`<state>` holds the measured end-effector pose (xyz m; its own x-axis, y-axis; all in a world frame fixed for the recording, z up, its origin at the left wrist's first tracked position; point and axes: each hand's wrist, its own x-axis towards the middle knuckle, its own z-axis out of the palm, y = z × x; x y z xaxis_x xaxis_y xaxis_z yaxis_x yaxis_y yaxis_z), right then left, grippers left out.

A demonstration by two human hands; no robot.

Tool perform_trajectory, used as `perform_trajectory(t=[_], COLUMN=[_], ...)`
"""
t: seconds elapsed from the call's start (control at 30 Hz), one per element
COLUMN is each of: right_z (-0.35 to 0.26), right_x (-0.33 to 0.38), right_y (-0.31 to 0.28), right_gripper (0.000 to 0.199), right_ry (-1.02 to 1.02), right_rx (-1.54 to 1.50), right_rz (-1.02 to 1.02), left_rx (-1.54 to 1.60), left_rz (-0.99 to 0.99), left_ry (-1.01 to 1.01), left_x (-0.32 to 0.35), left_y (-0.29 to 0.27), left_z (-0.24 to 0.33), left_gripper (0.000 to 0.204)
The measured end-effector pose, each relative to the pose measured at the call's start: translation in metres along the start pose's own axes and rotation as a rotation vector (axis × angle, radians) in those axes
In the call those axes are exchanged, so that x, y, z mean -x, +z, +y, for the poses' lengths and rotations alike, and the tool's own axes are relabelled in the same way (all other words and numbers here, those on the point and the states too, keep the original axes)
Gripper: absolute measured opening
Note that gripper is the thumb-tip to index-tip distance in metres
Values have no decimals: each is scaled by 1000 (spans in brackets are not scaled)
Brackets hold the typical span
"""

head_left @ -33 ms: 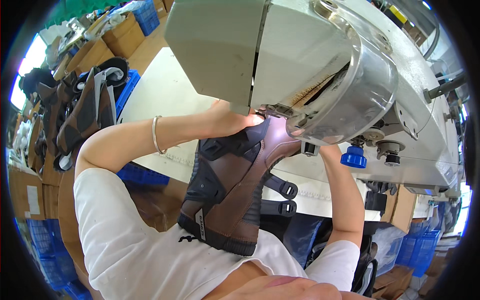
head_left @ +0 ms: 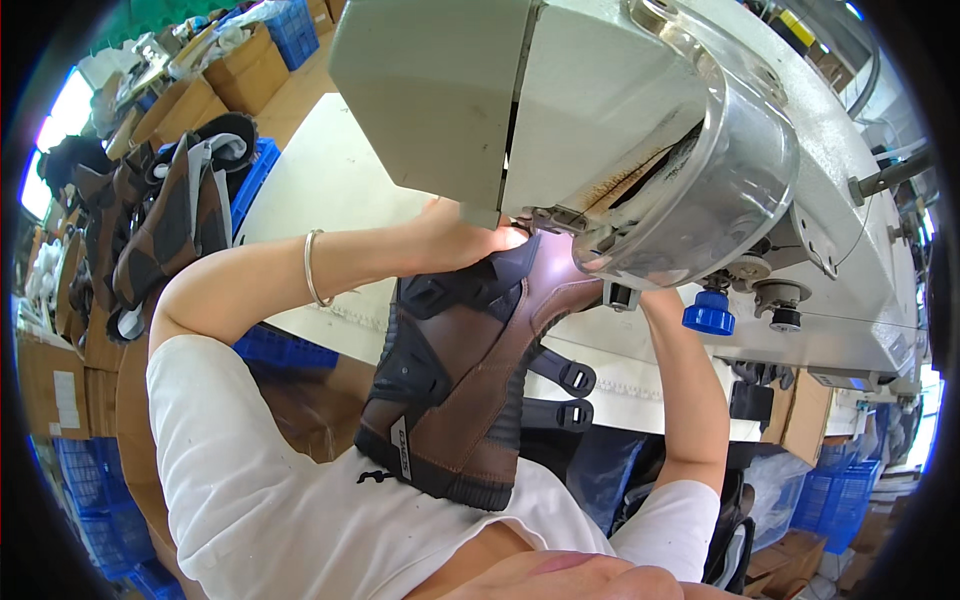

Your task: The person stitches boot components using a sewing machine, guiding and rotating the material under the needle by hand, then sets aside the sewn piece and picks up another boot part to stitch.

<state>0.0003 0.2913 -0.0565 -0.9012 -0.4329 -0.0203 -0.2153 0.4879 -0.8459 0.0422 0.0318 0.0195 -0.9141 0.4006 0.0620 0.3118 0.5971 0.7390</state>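
A brown and black boot upper with panels and strap buckles runs from my chest up to the sewing machine. Its upper end lies under the needle area, lit by a bright lamp. My left hand grips that end at its left edge, fingers closed beside the presser foot; some fingertips are hidden by the machine head. On the other side my right forearm reaches up behind the machine's clear cover. The right hand's fingers are hidden there.
A pale worktable surrounds the machine. More brown boot uppers are piled at the left by a blue crate. Cardboard boxes stand at the far left. A blue knob hangs under the machine arm.
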Motion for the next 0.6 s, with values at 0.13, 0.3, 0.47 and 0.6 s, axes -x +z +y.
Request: perform_trajectory(t=[0.13,0.3,0.47,0.6], right_z=[-3,0,2,-2], right_x=[0,3,1,10], right_y=[4,0,3,-7], right_gripper=[19,21,23,24], right_ry=[-10,-29,-51,-49], right_rx=[76,168,254,345], right_rz=[18,35,48,93], left_rx=[84,339,317,288], left_rz=[-10,-23,-132,-75], left_ry=[-58,-40,-168,-49], left_x=[1,5,4,-4], left_y=[-2,-4,-9,6], left_z=[1,-8,0,-10], left_gripper=[26,27,23,22])
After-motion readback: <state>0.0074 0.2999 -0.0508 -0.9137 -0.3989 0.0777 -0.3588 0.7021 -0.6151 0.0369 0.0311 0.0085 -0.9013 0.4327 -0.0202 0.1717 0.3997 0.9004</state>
